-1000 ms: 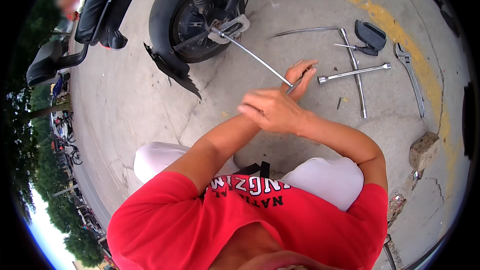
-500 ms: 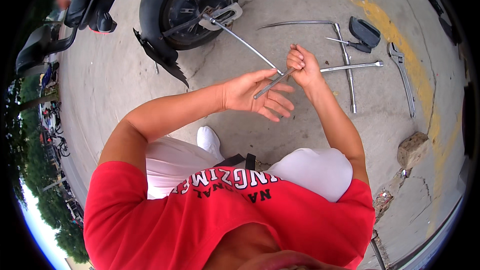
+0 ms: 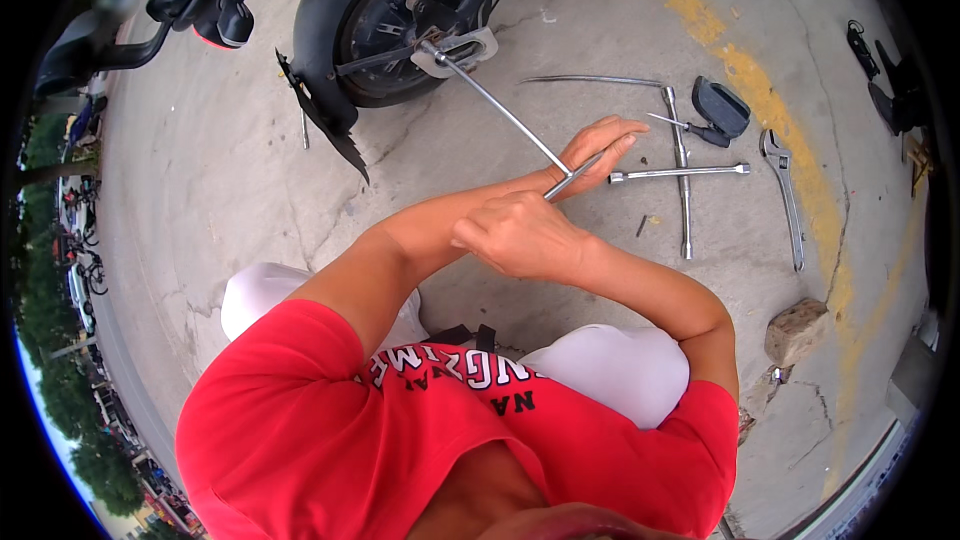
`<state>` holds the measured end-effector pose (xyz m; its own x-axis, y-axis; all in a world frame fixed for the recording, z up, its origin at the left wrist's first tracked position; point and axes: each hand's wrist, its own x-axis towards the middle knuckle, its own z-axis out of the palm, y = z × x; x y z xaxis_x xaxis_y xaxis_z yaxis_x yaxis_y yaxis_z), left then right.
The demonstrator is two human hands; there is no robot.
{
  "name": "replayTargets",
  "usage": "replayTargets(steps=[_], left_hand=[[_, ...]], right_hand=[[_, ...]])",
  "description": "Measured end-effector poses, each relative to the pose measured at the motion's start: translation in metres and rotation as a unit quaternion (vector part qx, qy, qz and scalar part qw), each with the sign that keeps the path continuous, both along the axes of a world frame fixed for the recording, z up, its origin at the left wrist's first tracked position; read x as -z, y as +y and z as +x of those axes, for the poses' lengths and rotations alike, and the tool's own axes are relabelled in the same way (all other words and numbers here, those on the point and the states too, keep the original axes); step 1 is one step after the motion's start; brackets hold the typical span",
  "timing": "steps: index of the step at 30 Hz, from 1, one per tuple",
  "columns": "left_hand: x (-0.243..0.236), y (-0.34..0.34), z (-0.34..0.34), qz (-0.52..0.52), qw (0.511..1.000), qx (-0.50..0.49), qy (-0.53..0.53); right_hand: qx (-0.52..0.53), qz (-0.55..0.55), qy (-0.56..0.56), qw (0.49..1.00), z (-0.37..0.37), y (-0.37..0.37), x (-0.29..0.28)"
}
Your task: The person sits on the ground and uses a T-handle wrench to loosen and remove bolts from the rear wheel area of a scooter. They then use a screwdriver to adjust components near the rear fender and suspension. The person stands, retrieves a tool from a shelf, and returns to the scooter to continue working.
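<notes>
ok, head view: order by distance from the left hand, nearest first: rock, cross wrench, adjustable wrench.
1. Cross wrench: just right of the left hand, on the ground.
2. Adjustable wrench: farther right, beyond the first.
3. Rock: lower right, below the second.

I'm using the chrome cross wrench (image 3: 683,208) on the ground (image 3: 250,170) as my landmark. A thin metal rod (image 3: 590,78) runs leftward from its upper end, and I see a screwdriver (image 3: 708,135) lying across its upper arm, the dark handle against a black scoop-shaped piece (image 3: 722,105) at the cross's upper right. To its right I have an adjustable wrench (image 3: 785,202), and behind that a worn yellow stripe (image 3: 745,70). A small dark pin (image 3: 641,226) sits near its lower left. Below and right of it I find a rough stone (image 3: 796,331); far left, parked bikes (image 3: 85,220) and trees (image 3: 60,380).
</notes>
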<state>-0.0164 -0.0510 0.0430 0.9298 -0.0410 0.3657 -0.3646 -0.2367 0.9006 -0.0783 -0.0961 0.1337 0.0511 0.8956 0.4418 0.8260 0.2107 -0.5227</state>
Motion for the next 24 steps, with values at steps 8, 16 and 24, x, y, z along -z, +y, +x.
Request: replayTargets(steps=[8, 16, 24], left_hand=[[-0.001, 0.030, -0.002, 0.263, 0.948, 0.094, -0.152], [0.005, 0.088, -0.008, 0.316, 0.912, 0.190, 0.178], [-0.065, 0.125, -0.060, -0.254, 0.754, 0.253, 0.550]], right_hand=[[0.212, -0.048, 0.670, 0.710, 0.025, -0.076, 0.031], [-0.090, 0.078, 0.959, 0.256, 0.043, -0.026, 0.082], [0.100, -0.074, 0.710, 0.693, 0.044, -0.031, 0.050]])
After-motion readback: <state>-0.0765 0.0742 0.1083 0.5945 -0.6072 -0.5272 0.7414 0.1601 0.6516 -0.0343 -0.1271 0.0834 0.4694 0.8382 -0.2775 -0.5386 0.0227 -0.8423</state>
